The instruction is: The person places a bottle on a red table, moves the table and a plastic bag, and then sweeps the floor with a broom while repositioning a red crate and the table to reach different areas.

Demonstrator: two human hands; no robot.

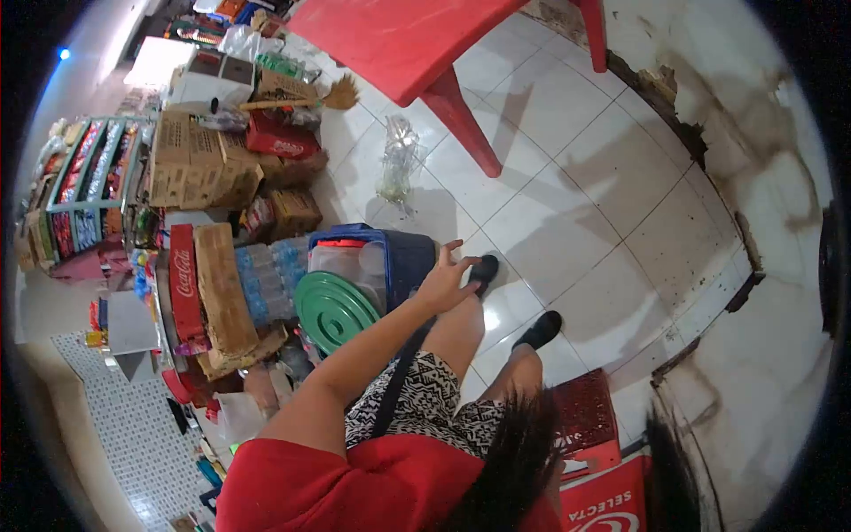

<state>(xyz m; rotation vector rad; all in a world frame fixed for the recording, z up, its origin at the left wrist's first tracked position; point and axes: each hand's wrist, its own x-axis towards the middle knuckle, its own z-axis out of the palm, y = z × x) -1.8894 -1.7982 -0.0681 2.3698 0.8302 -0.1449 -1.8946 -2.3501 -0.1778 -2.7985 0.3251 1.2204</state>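
Reference landmark: the blue bin (409,266). Directions are as seen in the head view.

The left hand (441,282) is positioned at the right side of the blue bin, nearest to its wall. The hand is open, with the fingers spread and partly bent, and grips nothing. Contact between hand and bin cannot be determined. The right hand is not visible.

The blue bin stands on the tiled floor (567,222). Its opening faces left and holds pale plastic containers (355,266), with a red item (341,244) at the upper edge. A round green lid (337,312) with concentric rings is located at the lower left of the bin, overlapping its opening in the view. Clear bottles (269,279) with blue tones are grouped directly left of the bin. Farther left are a long cardboard box (225,288) and a red Coca-Cola panel (184,277), side by side.

A crumpled clear plastic bag (399,158) lies on the floor above the bin. A broom (339,92) and stacked cartons (199,160) are at the upper left. A red table (399,40) stands well above the bin. Two dark shoes (539,331) are to the right of the bin.
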